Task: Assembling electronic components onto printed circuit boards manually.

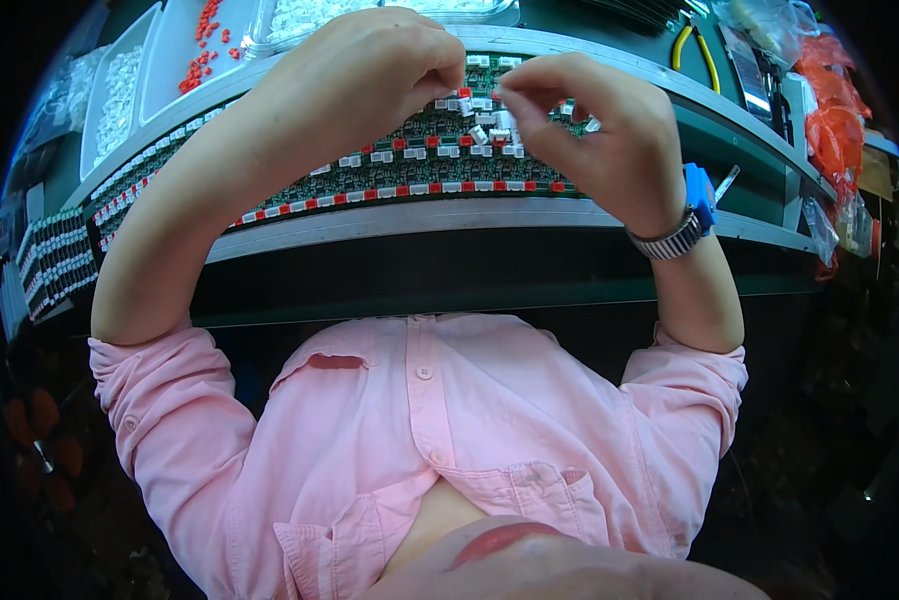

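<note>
Rows of green circuit boards point(410, 170) lie side by side, lined with small white and red connectors. Over their far part, my left hand point(370, 70) is closed with its fingers pinched; what they hold is hidden. Just off those fingertips shows a small red and white connector point(465, 98), and I cannot tell whether it is gripped or seated on a board. My right hand point(615, 125) pinches a tiny red connector point(497, 96) between thumb and forefinger. Several loose white connectors point(500, 128) are heaped on the boards between both hands.
Metal rails point(390, 217) border the boards. At the far left are a tray of white connectors point(120, 95), a white tray with red connectors point(205, 45) and a clear box point(305, 15). Yellow-handled pliers point(710, 60) and red plastic bags point(832, 110) lie right. A blue wrist strap point(700, 195) circles my right wrist.
</note>
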The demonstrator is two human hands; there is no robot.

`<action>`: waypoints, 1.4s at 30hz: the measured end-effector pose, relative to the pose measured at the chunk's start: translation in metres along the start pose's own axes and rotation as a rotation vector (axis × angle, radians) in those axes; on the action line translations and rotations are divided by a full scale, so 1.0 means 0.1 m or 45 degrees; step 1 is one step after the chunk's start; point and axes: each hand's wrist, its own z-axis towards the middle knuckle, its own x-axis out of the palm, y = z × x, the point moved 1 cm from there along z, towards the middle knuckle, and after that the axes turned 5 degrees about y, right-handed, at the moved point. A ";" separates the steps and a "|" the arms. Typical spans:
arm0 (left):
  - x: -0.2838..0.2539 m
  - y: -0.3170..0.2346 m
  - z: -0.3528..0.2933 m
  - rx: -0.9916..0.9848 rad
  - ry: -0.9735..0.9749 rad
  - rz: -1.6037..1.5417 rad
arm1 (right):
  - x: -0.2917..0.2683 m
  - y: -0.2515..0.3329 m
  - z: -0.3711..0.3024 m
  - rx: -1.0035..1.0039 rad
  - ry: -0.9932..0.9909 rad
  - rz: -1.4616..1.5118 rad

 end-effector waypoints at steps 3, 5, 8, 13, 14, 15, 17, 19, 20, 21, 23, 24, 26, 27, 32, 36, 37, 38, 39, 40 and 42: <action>0.03 0.03 0.01 -0.011 0.040 -0.006 | -0.04 0.03 -0.05 0.199 -0.075 0.229; 0.12 0.10 0.01 0.051 -0.045 0.025 | -0.06 0.04 -0.08 0.337 -0.125 0.382; 0.18 0.13 0.02 0.112 -0.126 0.053 | -0.05 0.03 -0.11 0.480 -0.176 0.539; 0.13 0.00 0.06 0.246 -0.066 0.268 | -0.01 -0.06 -0.06 0.498 -0.278 0.624; 0.19 0.07 0.09 0.447 -0.291 0.341 | -0.01 -0.04 -0.03 0.516 -0.251 0.655; 0.29 0.21 0.14 0.650 -0.519 0.404 | 0.01 -0.03 0.01 0.540 -0.218 0.683; 0.42 0.35 0.17 1.056 -0.977 0.522 | 0.03 -0.03 0.05 0.593 -0.152 0.741; 0.39 0.28 0.13 0.904 -0.851 0.485 | 0.05 -0.10 0.03 0.553 -0.105 0.641; 0.36 0.21 0.07 0.748 -0.725 0.453 | 0.06 -0.13 0.01 0.506 -0.056 0.545; 0.33 0.15 0.00 0.591 -0.597 0.421 | 0.07 -0.15 0.00 0.458 -0.007 0.450; 0.31 0.11 -0.10 0.434 -0.471 0.390 | 0.08 -0.15 0.01 0.408 0.043 0.355; 0.31 0.12 -0.16 0.365 -0.456 0.294 | 0.08 -0.12 0.05 0.365 0.054 0.276; 0.30 0.14 -0.25 0.228 -0.425 0.103 | 0.09 -0.07 0.13 0.279 0.077 0.119; 0.29 0.14 -0.29 0.159 -0.408 0.007 | 0.09 -0.06 0.15 0.236 0.089 0.040; 0.17 0.08 -0.40 0.148 -0.430 -0.109 | 0.15 -0.17 0.24 0.041 0.076 0.042; 0.16 0.09 -0.55 0.050 -0.350 -0.181 | 0.17 -0.12 0.25 0.092 0.128 -0.005; 0.17 0.09 -0.58 0.021 -0.323 -0.205 | 0.16 -0.10 0.25 0.111 0.145 -0.023; 0.17 0.10 -0.60 0.022 -0.326 -0.206 | 0.15 -0.09 0.24 0.109 0.146 -0.025; 0.17 0.10 -0.61 0.015 -0.332 -0.210 | 0.14 -0.08 0.22 0.103 0.140 -0.037; 0.17 0.11 -0.62 0.008 -0.337 -0.215 | 0.12 -0.06 0.20 0.097 0.134 -0.049; 0.17 0.13 -0.64 -0.006 -0.347 -0.225 | 0.09 -0.03 0.16 0.085 0.122 -0.070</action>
